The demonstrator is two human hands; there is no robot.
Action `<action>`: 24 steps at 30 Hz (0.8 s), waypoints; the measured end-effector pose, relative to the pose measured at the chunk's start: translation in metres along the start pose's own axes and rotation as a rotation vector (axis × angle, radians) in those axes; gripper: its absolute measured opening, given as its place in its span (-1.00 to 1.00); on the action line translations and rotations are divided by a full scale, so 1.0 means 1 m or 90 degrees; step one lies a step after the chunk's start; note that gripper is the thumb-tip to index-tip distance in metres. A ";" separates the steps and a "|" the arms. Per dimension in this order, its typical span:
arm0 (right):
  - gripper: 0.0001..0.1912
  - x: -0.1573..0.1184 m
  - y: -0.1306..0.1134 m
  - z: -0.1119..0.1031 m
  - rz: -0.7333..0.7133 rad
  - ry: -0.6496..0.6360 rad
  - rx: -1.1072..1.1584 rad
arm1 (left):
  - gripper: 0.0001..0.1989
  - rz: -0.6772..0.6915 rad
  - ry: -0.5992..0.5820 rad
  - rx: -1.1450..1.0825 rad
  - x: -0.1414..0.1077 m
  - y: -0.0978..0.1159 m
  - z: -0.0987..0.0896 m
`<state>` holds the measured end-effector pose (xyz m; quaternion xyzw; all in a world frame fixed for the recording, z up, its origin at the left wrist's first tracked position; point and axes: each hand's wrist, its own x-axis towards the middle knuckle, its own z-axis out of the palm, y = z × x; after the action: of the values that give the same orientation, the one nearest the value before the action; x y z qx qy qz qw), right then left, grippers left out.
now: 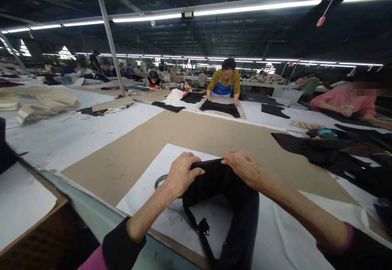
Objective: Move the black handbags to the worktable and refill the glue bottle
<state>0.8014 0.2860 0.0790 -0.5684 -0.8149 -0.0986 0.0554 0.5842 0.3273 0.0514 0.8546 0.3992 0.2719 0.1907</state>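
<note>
Head view: the left hand and right hand gripped opposite ends of the upper edge of a black fabric loop. The left hand was nearly closed, thumb on the near side of the edge and fingers over the top. The right hand was closed to a pinch at its end; the exact contact of each finger could not be told. The edge ran left to right as a short, taut span between the hands. From it, the loop extended down and toward the wearer, its opening between the forearms and its broader side below the right hand. Both hands were in contact, so neither was nearer. A white sheet lay beneath the hands, and brown paper covered the counter beyond them.
</note>
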 end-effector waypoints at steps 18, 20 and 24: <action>-0.70 0.026 -0.012 -0.001 -0.019 -0.056 0.137 | -0.97 -0.236 0.075 -0.390 0.010 0.008 0.015; -0.70 0.028 -0.016 -0.003 -0.030 -0.065 0.163 | -0.96 -0.228 0.085 -0.379 0.009 0.009 0.015; -0.70 0.031 -0.025 -0.004 -0.047 -0.077 0.220 | -0.95 -0.211 0.053 -0.407 0.003 0.005 0.009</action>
<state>0.7667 0.3052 0.0871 -0.5252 -0.8418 0.0752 0.0996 0.5944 0.3258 0.0480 0.6639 0.4343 0.3831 0.4732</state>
